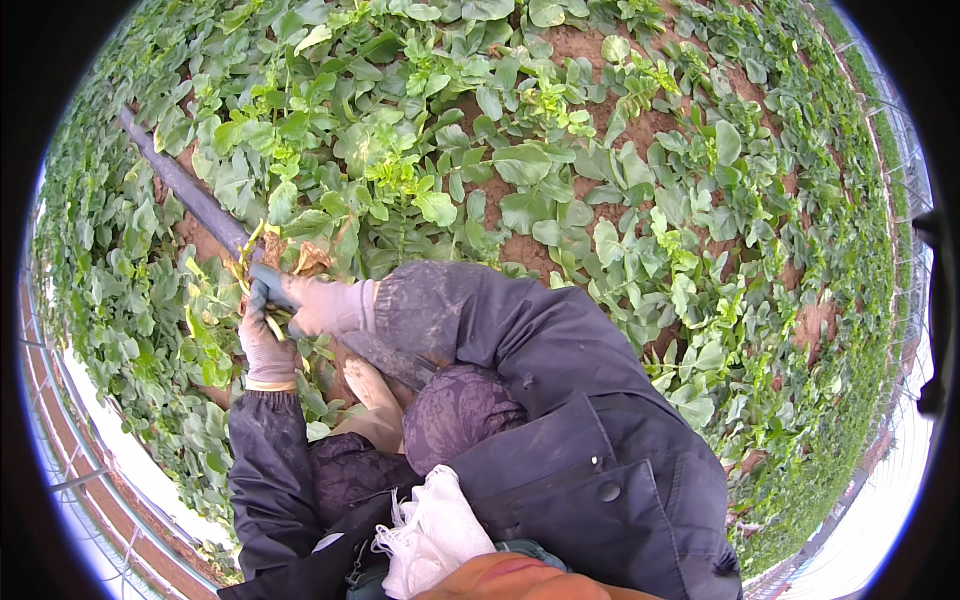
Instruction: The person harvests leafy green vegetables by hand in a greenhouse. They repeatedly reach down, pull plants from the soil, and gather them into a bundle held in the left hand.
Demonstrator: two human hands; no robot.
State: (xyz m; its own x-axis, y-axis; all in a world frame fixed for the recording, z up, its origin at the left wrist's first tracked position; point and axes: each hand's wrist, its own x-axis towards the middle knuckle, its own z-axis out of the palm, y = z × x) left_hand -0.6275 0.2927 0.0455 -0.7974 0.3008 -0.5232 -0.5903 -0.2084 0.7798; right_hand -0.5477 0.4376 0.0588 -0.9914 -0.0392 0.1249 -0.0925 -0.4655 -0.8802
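Note:
My left hand (pixel 264 330), in a grey and dark-coated work glove, is closed on yellowed leaf stalks (pixel 249 259) with dry brown leaves (pixel 311 257). Right against it, my right hand (pixel 304 296) in a similar glove is at the same bunch of stalks; its fingers are blurred and partly hidden, so its exact grip cannot be told. Yellow-green leaves (pixel 202 322) hang just left of the hands. Behind the bunch, a dark hose or pipe (pixel 187 187) lies among the plants.
Leafy green plants (pixel 525 163) surround me in rows, with reddish soil (pixel 529 255) showing between them. My bare foot (pixel 367 382) and bent knees are close below the hands. Curved metal frame tubes (pixel 112 472) stand at the lower left rim.

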